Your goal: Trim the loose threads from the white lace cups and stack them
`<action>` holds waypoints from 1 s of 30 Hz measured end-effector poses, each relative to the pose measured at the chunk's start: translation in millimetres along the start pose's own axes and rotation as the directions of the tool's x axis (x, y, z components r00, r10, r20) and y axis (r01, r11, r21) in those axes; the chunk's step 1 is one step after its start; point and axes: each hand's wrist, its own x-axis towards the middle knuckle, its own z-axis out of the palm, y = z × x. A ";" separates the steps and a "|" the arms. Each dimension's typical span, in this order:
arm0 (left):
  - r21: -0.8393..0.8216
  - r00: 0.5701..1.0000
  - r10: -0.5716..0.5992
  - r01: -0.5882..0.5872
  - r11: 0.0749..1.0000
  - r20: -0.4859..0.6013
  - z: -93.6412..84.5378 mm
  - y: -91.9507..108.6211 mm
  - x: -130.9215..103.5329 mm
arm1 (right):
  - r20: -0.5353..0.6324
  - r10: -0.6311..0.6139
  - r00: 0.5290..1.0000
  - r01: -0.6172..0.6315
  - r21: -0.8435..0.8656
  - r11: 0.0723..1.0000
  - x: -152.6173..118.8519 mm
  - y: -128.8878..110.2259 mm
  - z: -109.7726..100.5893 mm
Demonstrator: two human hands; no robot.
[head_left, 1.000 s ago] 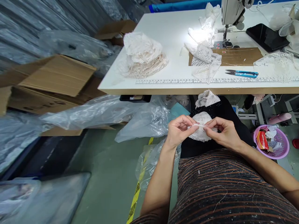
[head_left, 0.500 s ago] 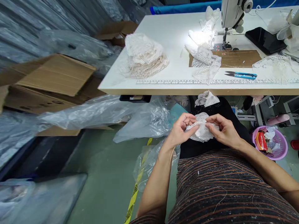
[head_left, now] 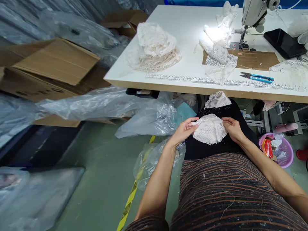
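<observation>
Above my lap, a white lace piece [head_left: 209,130] is stretched out, rounded and cup-like in shape. My left hand [head_left: 184,129] pinches its left edge between thumb and fingers. On the opposite edge, my right hand [head_left: 233,127] is closed in a similar pinch. A second white lace piece [head_left: 218,100] rests on my dark trousers, just under the table edge. Up on the table, more white lace [head_left: 222,57] trails toward the sewing machine [head_left: 252,16], and a stack of lace pieces [head_left: 157,48] sits to the left.
Blue thread snips [head_left: 257,77] lie near the printed ruler [head_left: 192,78] along the table's front edge. A black phone [head_left: 285,43] is at the right. Cardboard boxes [head_left: 57,61] and plastic sheeting [head_left: 96,106] fill the left side. A pink basket [head_left: 287,157] of scraps stands on the floor at right.
My hands have moved apart, and the lace that was bunched between them is now spread wide and rounded. The view has turned slightly, shifting the table to the right.
</observation>
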 end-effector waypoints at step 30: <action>0.844 0.741 0.667 -0.404 0.353 0.076 68.8 -15.1 -50.9 | -0.020 -0.567 0.823 0.524 -0.358 0.773 -15.8 -45.4 -17.4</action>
